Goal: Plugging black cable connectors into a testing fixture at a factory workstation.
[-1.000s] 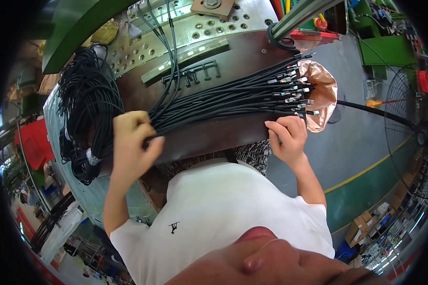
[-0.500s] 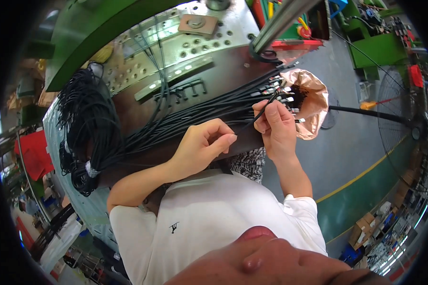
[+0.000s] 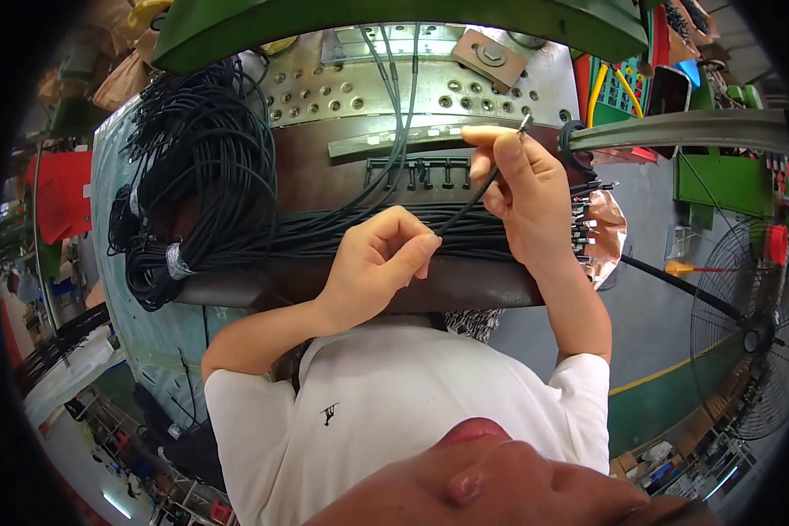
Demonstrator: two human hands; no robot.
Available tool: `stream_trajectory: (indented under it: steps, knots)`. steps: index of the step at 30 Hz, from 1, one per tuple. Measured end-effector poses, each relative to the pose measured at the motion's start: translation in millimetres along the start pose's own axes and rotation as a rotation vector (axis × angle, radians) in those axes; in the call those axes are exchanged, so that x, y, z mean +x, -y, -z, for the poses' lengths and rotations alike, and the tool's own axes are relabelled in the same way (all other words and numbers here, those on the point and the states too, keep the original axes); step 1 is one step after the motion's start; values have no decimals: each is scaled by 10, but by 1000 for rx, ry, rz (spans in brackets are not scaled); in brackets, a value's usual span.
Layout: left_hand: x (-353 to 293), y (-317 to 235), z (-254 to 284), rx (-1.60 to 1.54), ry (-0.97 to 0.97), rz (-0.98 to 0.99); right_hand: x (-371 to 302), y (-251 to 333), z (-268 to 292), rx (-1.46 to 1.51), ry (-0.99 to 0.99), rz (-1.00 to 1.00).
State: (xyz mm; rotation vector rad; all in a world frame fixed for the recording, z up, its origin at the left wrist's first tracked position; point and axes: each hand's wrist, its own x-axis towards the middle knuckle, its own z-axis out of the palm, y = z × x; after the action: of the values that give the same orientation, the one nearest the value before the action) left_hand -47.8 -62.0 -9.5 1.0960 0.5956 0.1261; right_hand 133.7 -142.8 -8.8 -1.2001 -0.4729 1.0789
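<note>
A thin black cable (image 3: 467,210) runs slantwise between my two hands. My left hand (image 3: 368,267) pinches it between thumb and fingertips. My right hand (image 3: 535,197) is closed round it higher up, and the metal-tipped cable end (image 3: 525,124) sticks out above the thumb. Beneath both hands lies a row of black cables (image 3: 324,230), their pale tips (image 3: 580,230) partly hidden behind my right wrist. Behind the cables sits a small black comb-like part (image 3: 421,173) on the brown table surface (image 3: 302,175).
A big coiled cable bundle (image 3: 202,149), tied with a silvery band (image 3: 177,260), lies at the left. Farther back are a holed metal plate (image 3: 359,88) and a green machine frame (image 3: 394,35). On the right stand a metal bar (image 3: 675,131), a copper-coloured wrapper (image 3: 607,228) and a fan (image 3: 754,333).
My right hand has moved up and away from the cable tips, raising the cable end toward the metal plate. The left hand stays low, still pinching. The whole view has turned.
</note>
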Motion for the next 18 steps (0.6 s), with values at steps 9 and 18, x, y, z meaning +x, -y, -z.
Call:
stream_trajectory:
  steps: [9, 18]
  knots:
    - [240, -160, 133, -109, -98, -131, 85, -23, -201, -163, 368, -184]
    - [508, -419, 224, 45, 49, 79, 642, 288, -122, -237, 110, -88]
